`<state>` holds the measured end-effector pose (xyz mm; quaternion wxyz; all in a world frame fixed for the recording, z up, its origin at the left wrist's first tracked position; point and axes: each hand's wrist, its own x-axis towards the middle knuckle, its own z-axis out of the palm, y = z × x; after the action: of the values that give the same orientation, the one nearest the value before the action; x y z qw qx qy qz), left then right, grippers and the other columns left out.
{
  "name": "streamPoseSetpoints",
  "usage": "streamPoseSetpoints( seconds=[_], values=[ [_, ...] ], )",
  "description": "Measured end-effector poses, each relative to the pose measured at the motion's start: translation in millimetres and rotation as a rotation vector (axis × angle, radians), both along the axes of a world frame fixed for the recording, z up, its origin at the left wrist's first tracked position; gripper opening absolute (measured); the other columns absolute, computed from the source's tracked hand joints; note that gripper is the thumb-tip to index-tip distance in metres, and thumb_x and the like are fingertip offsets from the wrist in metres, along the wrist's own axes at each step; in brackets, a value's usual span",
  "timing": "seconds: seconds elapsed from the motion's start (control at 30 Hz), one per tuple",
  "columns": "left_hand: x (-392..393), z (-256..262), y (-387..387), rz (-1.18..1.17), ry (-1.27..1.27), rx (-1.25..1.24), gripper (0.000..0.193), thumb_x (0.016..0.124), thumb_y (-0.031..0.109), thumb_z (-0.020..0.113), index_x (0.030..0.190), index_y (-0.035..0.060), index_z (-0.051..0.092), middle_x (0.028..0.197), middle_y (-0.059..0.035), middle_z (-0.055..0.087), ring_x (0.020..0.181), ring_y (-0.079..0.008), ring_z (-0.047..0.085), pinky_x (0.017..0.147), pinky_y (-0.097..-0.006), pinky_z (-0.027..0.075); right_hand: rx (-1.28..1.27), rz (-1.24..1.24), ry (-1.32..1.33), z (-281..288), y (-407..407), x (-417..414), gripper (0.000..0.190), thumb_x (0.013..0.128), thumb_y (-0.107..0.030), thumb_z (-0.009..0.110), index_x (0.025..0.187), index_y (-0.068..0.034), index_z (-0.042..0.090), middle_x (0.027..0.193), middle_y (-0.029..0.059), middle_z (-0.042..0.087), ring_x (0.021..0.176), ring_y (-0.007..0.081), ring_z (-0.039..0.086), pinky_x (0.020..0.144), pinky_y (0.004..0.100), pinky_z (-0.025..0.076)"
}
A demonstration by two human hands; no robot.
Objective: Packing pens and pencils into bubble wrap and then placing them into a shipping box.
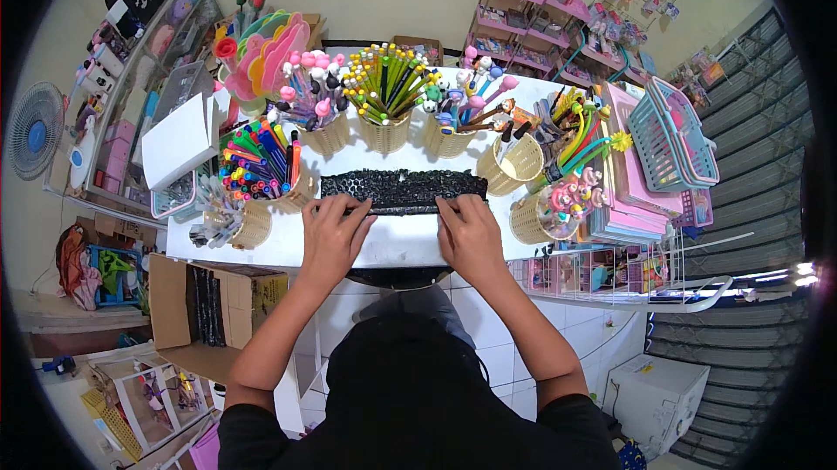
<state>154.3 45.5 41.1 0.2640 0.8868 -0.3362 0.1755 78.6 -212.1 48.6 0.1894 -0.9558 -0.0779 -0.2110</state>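
Note:
A strip of black bubble wrap [405, 185] lies across the white table in front of me. Its near edge looks folded or rolled into a thin band, and whatever may be inside is hidden. My left hand [335, 225] pinches this edge near the left end, thumb and fingertips together on the plastic. Toward the right end, my right hand [471, 225] grips the same edge in a like way. Both palms face down, and the wrap rests on the tabletop [399, 241].
Woven cups ring the wrap: colored markers [261, 162] left, pencils [386, 84] behind, a mostly bare cup [516, 166] right. Stacked pink books [634, 208] and a blue basket [673, 136] stand far right. A cardboard box [170, 300] sits below the table's left side.

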Motion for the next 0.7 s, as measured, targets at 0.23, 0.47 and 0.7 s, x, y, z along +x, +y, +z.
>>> streamPoseSetpoints(
  seconds=[0.23,0.47,0.7],
  values=[
    [3,-1,-3,-0.011,-0.015,-0.011,0.025,0.097,0.018,0.082,0.119,0.0063,0.082,0.101,-0.0052,0.068,0.100,-0.0255,0.067,0.101,-0.0462,0.041,-0.013,0.081,0.000,2,-13,8,0.030,0.091,0.000,0.079,0.121,0.000,0.080,0.100,0.0104,0.067,0.097,0.0305,0.065,0.083,0.0431,0.056],
    [-3,-1,4,-0.021,0.014,-0.019,0.023,0.097,0.019,0.082,0.118,0.0088,0.083,0.099,-0.0042,0.068,0.099,-0.0243,0.067,0.102,-0.0455,0.041,0.009,0.142,0.033,0,-19,-2,0.037,0.085,0.002,0.075,0.122,0.000,0.078,0.105,0.0093,0.066,0.102,0.0286,0.065,0.086,0.0408,0.057],
    [-9,0,6,0.004,0.033,-0.066,0.019,0.098,0.019,0.081,0.114,0.0100,0.082,0.095,-0.0033,0.066,0.099,-0.0238,0.066,0.103,-0.0455,0.040,0.020,0.160,0.068,1,-17,-10,0.038,0.086,0.003,0.075,0.124,0.001,0.077,0.106,0.0118,0.064,0.104,0.0315,0.064,0.087,0.0434,0.057]
  ],
)
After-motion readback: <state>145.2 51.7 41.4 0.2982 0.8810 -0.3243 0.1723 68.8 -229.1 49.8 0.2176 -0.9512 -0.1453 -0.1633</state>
